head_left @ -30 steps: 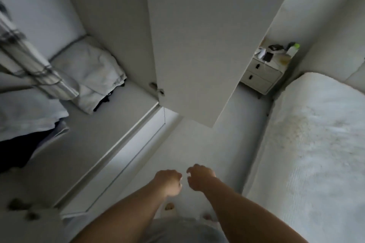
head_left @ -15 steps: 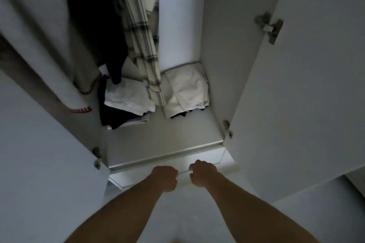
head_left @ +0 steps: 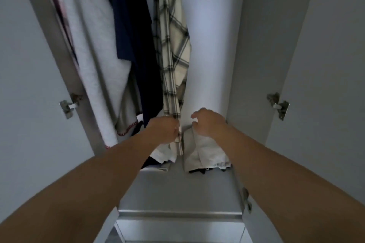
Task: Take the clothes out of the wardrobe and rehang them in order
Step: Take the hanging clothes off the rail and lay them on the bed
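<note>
The open wardrobe holds hanging clothes: a grey sweater (head_left: 92, 45) with red stitching at the left, a dark navy garment (head_left: 134, 41) beside it, and a cream plaid shirt (head_left: 171, 45) at the right of the row. My left hand (head_left: 164, 129) is at the plaid shirt's lower hem and seems to pinch it. My right hand (head_left: 209, 122) hovers just right of the hem with loosely bent fingers, holding nothing, above a folded beige garment (head_left: 205, 150) on the wardrobe shelf (head_left: 177, 191).
Both wardrobe doors stand open, left door (head_left: 29, 104) and right door (head_left: 325, 85), with metal hinges showing. A pile of white and dark folded clothes (head_left: 162, 156) lies under my left hand. A drawer front (head_left: 177, 229) sits below the shelf.
The view swung from the floor up into the wardrobe. Both hands rose from fists near the drawer edge into the wardrobe; my left reached the plaid shirt's hem, my right opened.
</note>
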